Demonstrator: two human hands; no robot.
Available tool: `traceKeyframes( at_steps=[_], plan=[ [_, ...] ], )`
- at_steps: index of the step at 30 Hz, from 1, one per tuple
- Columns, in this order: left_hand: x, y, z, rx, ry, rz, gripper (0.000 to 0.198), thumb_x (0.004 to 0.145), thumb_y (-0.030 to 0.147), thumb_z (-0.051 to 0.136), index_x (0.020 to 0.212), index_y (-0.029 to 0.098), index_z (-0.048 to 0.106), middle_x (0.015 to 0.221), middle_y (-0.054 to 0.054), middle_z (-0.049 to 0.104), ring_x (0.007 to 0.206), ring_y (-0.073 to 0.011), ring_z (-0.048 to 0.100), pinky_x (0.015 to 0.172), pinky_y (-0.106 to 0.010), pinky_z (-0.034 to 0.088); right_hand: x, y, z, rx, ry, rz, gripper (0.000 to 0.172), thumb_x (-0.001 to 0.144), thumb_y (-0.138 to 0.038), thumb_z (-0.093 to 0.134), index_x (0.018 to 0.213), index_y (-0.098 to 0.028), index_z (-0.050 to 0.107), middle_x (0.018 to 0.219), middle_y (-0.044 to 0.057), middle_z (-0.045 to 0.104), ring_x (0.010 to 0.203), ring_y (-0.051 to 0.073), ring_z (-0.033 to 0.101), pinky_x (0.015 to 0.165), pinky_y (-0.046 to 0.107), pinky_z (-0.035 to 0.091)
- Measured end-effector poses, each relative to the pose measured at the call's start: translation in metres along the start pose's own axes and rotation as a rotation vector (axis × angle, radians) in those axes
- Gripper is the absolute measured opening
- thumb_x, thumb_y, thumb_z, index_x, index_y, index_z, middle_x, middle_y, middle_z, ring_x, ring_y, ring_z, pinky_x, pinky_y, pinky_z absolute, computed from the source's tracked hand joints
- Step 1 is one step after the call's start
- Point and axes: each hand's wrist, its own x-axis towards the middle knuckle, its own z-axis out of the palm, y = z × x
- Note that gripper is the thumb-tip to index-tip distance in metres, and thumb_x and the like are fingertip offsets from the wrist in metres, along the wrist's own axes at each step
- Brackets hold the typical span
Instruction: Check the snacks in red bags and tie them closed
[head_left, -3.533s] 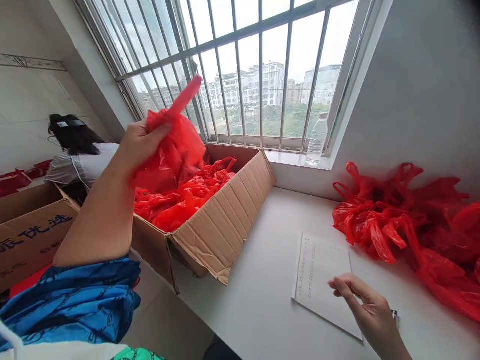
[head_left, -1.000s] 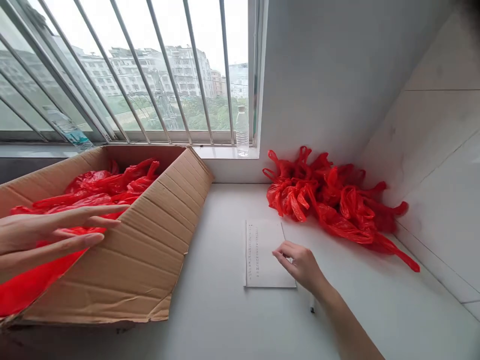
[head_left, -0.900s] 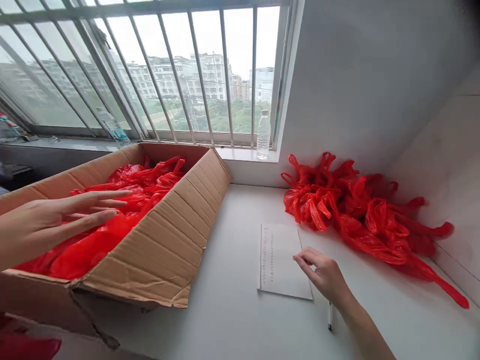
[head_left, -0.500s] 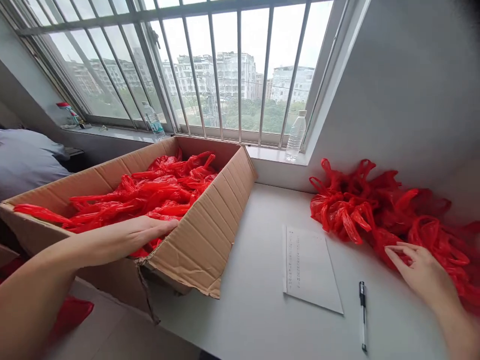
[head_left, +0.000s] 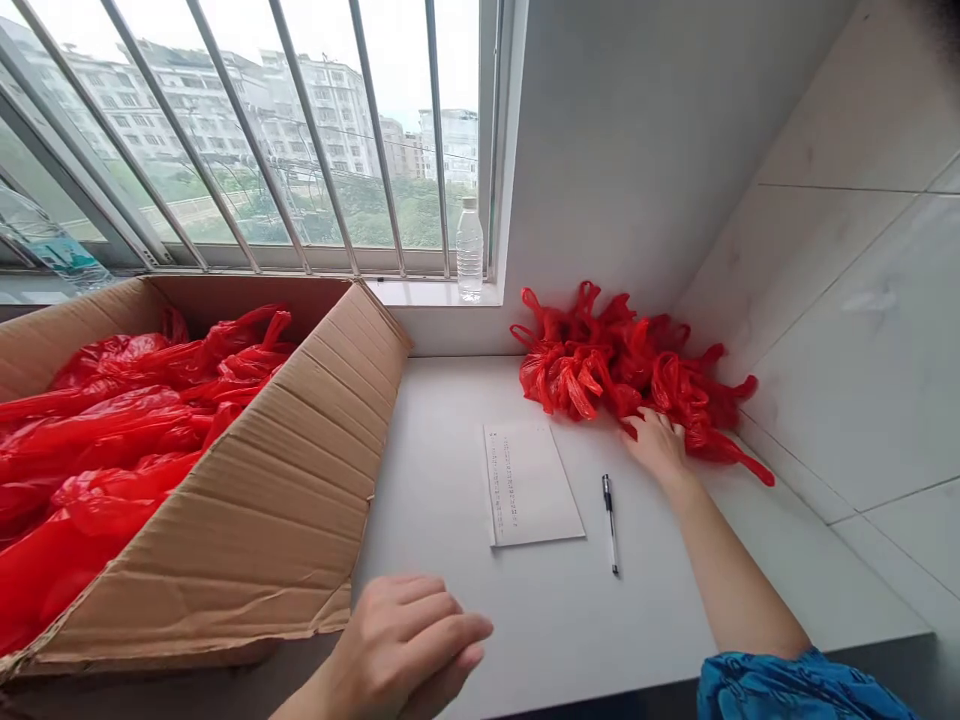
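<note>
My right hand (head_left: 660,445) reaches into the near side of a heap of red plastic bags (head_left: 637,365) against the wall; its fingertips are partly lost among the bags, and what they grip cannot be made out. Over the table's front part, beside the carton, my left hand (head_left: 416,640) hangs with its fingers curled together and nothing visible in them. At the left, an open cardboard box (head_left: 247,520) holds many knotted red bags (head_left: 135,420). Between box and heap lie a printed paper sheet (head_left: 532,485) and a black-capped pen (head_left: 610,525) on the white table (head_left: 450,400).
A clear bottle (head_left: 469,250) stands on the windowsill (head_left: 420,292), right of the barred window. Another bottle (head_left: 64,255) with a blue-green label is at the far left. A tiled wall (head_left: 847,340) bounds the table on the right.
The view has swung right. My left hand has left the box's edge and come over the table's front. My right hand stays at the bag heap, its fingers now further in among the bags.
</note>
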Motion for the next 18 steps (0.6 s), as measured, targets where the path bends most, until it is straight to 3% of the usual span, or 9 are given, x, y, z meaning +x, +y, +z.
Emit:
traceKeyframes(
  at_steps=[2, 5, 9, 12, 15, 18],
  plan=[
    [0.005, -0.012, 0.032, -0.022, -0.069, -0.016, 0.017, 0.094, 0.017, 0.050, 0.093, 0.021, 0.066, 0.059, 0.000, 0.063, 0.047, -0.0122, 0.053, 0.046, -0.027, 0.037, 0.000, 0.004, 0.001, 0.026, 0.019, 0.007, 0.030, 0.091, -0.033, 0.057, 0.114, -0.018, 0.071, 0.125, 0.018, 0.065, 0.116, 0.034, 0.057, 0.098, 0.055, 0.039],
    [0.005, -0.026, 0.057, -0.032, -0.102, -0.065, 0.020, 0.095, 0.015, 0.048, 0.089, 0.019, 0.067, 0.059, 0.000, 0.063, 0.049, -0.0117, 0.055, 0.047, -0.025, 0.038, 0.003, 0.013, -0.011, 0.071, 0.088, 0.056, 0.035, 0.092, -0.037, 0.054, 0.115, -0.015, 0.068, 0.120, 0.017, 0.068, 0.109, 0.032, 0.062, 0.096, 0.053, 0.042],
    [0.008, -0.041, 0.056, -0.068, -0.065, -0.182, 0.022, 0.097, 0.018, 0.050, 0.087, 0.019, 0.070, 0.062, 0.000, 0.066, 0.050, -0.0098, 0.057, 0.050, -0.021, 0.041, 0.004, 0.009, -0.049, 0.377, 0.424, 0.084, 0.032, 0.088, -0.043, 0.061, 0.102, -0.017, 0.071, 0.110, 0.013, 0.071, 0.097, 0.028, 0.066, 0.091, 0.044, 0.049],
    [0.024, -0.050, 0.051, -0.174, 0.058, -0.328, 0.025, 0.099, 0.022, 0.050, 0.087, 0.018, 0.072, 0.064, 0.000, 0.068, 0.052, -0.0088, 0.059, 0.052, -0.019, 0.044, -0.001, -0.020, -0.080, 0.594, 0.571, -0.031, 0.022, 0.087, -0.038, 0.064, 0.096, -0.020, 0.071, 0.101, 0.009, 0.072, 0.094, 0.023, 0.067, 0.093, 0.038, 0.050],
    [0.048, -0.059, 0.052, -0.294, 0.219, -0.459, 0.029, 0.101, 0.027, 0.048, 0.088, 0.018, 0.073, 0.064, -0.001, 0.068, 0.054, -0.0093, 0.061, 0.053, -0.020, 0.048, -0.012, -0.060, -0.097, 0.757, 0.487, -0.169, 0.015, 0.091, -0.032, 0.061, 0.096, -0.021, 0.069, 0.100, 0.006, 0.071, 0.095, 0.021, 0.066, 0.093, 0.036, 0.051],
    [0.073, -0.067, 0.059, -0.304, 0.396, -0.518, 0.029, 0.101, 0.032, 0.049, 0.092, 0.019, 0.073, 0.069, -0.001, 0.069, 0.059, -0.0110, 0.063, 0.060, -0.023, 0.052, -0.025, -0.094, -0.092, 0.800, 0.280, -0.313, 0.015, 0.091, -0.028, 0.060, 0.103, -0.024, 0.068, 0.105, 0.004, 0.072, 0.102, 0.021, 0.065, 0.095, 0.038, 0.050]
  ],
)
